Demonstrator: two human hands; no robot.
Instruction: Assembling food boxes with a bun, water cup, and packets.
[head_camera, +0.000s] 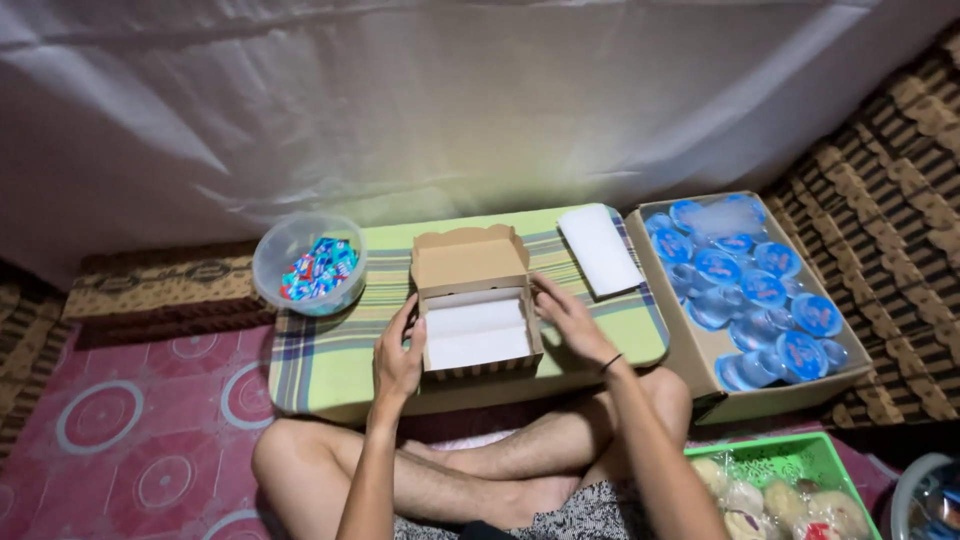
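We hold the open cardboard box (477, 325) between us at the middle of the low table (320, 370), left hand (398, 360) pressed flat on its left wall, right hand (572, 322) spread along its right wall.

A low table (320, 365) stood across the person's crossed legs (470, 470). At the middle of its near edge sat an open box (475, 320), its lid (468, 258) tipped back toward the far edge and a sheet of paper (476, 333) lying inside. The left hand (398, 358) touched the box's left wall and the right hand (572, 322) its right wall. A bowl (308, 263) of wrapped sweets (320, 268) sat on the far left corner. A stack of paper sheets (598, 249) lay by the far right corner. Right of the table, touching its right edge, a carton (700, 360) held sealed cups (752, 290). Nearer the person, right of the legs, a basket (790, 455) held wrapped buns (775, 500).
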